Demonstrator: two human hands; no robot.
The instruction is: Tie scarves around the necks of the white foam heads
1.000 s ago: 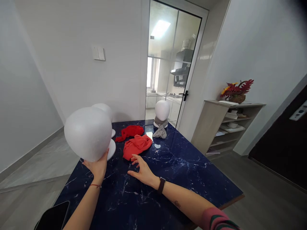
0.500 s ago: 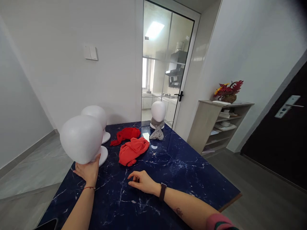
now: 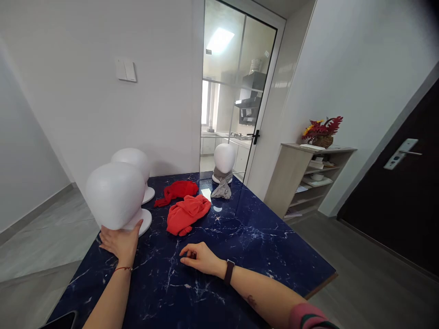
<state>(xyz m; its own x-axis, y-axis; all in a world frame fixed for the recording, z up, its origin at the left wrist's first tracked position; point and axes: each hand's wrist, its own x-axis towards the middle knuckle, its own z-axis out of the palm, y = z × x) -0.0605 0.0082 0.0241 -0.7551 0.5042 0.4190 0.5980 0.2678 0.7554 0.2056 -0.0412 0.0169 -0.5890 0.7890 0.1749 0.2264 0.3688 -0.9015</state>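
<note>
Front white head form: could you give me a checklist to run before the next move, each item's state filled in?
1. Left hand touching the front head form: ok, low down, near the base.
2. Base down on the table: ok, it looks flat.
3. Firm hold: cannot tell, part of the hand's contact is hidden.
4. Right hand free: ok, fingers loosely curled, nothing visible in them.
5. Nearer red cloth spread flat: not ok, it lies bunched.
6. Front form clear of the rear head form: cannot tell, they overlap in view.

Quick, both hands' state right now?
Left hand: against the nearest white head form; grip unclear.
Right hand: partly open, nothing visibly held.
</note>
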